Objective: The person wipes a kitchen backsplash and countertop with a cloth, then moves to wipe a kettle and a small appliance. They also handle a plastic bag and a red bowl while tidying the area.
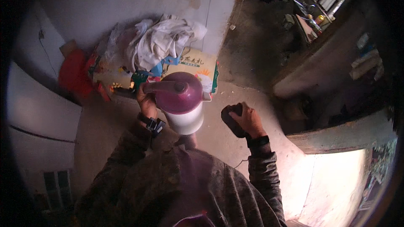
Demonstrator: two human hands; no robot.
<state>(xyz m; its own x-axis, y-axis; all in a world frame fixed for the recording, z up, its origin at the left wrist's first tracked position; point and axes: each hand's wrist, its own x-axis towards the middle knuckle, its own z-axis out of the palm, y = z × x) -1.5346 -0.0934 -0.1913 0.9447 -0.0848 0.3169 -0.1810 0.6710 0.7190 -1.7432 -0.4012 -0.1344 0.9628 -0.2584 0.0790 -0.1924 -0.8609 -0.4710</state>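
Observation:
A jug point(186, 121) with a purple lid and a white body is held up before my chest. My left hand point(147, 103) grips it by its purple handle point(159, 85), and its spout points right. In my right hand point(251, 120) is a dark, rounded object point(233, 120); its exact kind is unclear. Apart from the jug, this hand hangs over the pale floor to the right. Each wrist wears a dark band, and a small device point(156, 126) sits on the left one.
Ahead against the wall, crumpled pale cloth point(164, 42) lies on printed cardboard boxes point(192, 61). A red object point(74, 75) stands left of them. A doorway opens onto a darker room point(258, 34). A thin cord point(241, 163) shows beside my right sleeve. Bright light falls at lower right.

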